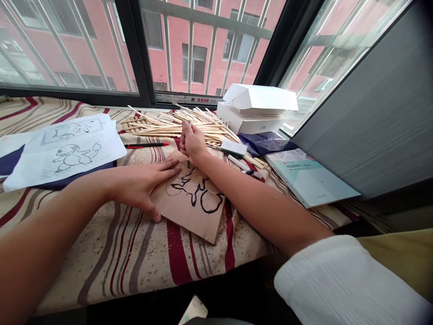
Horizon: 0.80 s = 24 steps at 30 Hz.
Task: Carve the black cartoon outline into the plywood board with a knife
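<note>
A wooden board [203,228] with a drawing in thick black lines lies tilted on the striped cloth. My left hand [144,180] rests on the board's left side, fingers outstretched and thumb at the near left edge. Over the far part of the board, my right hand [193,143] is closed in a fist around a slim carving tool [188,162]. Only the tool's lower end shows beneath the fist, pointing down at the board; the handle is hidden. My right forearm covers the board's right edge.
Behind are a pile of thin wooden sticks [158,128] and white boxes [260,122]. To the right lie an eraser block [233,148], a marker [238,163] and a book [314,180]. Drawing sheets [74,151] and a black-red pen [147,145] are left. Crumbs dot the striped cloth [98,253].
</note>
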Tool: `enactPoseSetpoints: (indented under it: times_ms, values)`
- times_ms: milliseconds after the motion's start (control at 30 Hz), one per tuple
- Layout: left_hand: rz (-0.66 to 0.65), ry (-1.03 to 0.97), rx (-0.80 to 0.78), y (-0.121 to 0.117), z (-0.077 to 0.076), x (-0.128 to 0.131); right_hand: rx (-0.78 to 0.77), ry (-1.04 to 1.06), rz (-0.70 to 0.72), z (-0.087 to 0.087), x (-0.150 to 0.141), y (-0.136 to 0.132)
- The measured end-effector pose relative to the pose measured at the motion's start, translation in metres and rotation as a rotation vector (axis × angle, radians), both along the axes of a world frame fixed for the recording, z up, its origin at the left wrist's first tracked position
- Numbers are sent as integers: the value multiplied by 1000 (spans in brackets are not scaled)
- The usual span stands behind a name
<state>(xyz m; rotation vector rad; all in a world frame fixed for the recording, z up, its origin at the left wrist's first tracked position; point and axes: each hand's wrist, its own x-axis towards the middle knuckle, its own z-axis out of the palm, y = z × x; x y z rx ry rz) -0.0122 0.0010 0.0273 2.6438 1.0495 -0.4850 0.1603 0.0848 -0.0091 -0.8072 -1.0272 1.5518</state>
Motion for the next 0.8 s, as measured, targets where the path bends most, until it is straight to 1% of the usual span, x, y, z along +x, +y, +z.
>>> enactPoseSetpoints:
  times_ms: [67,167,267,333,367,400,467,533,567,667,800]
  values:
    - [7,3,-6,-1,1,1,-21,82,-8,1,4,-2]
    - [13,-6,-9,-2,2,1,-43,159,102,2,10,-5]
    - [5,-9,-5,-3,2,0,-56,171,190,5,13,-10]
    - [-13,-21,-1,-4,2,-1,-37,163,261,9,13,-14]
    - [-20,-27,0,-4,2,-1,-13,164,273,12,13,-16]
    - [-22,-29,0,-5,2,-1,19,165,258,16,13,-17]
    - [-14,-19,-3,-6,2,-1,80,143,182,22,12,-19]
    - [-1,-2,-12,-7,3,0,119,67,131,27,9,-20]
    - [0,0,-15,-7,3,0,132,18,128,28,7,-21]
    - [-27,-17,-7,-8,4,1,183,-112,148,26,-2,-21]
    - [-40,-51,-6,-7,3,0,300,-184,164,16,-10,-20]
